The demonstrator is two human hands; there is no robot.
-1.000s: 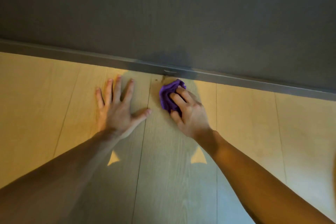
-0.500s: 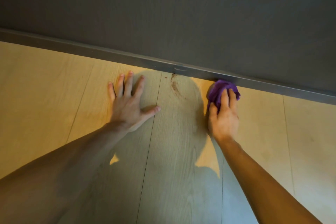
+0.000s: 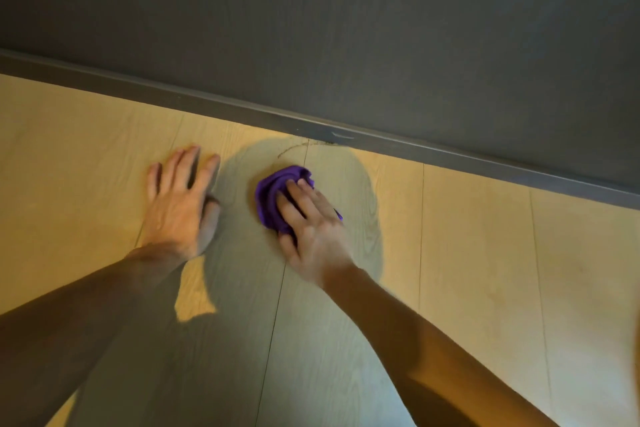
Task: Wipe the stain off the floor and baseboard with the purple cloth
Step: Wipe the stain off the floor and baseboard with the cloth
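A bunched purple cloth (image 3: 273, 196) lies pressed on the pale wood floor (image 3: 485, 253) under my right hand (image 3: 311, 225), whose fingers grip it. Just beyond the cloth a thin brown curved stain (image 3: 292, 149) runs on the floor up to the grey baseboard (image 3: 207, 104). A light smear (image 3: 341, 136) marks the baseboard above the stain. My left hand (image 3: 180, 204) rests flat on the floor to the left of the cloth, fingers spread, holding nothing.
A dark grey wall (image 3: 346, 28) rises behind the baseboard. My head's shadow covers the floor around the cloth. Plank seams run toward the wall.
My right hand has swept the cloth from the baseboard on the right back to the left and nearer to me. The brown stain now looks thinner. My left hand stays planted.
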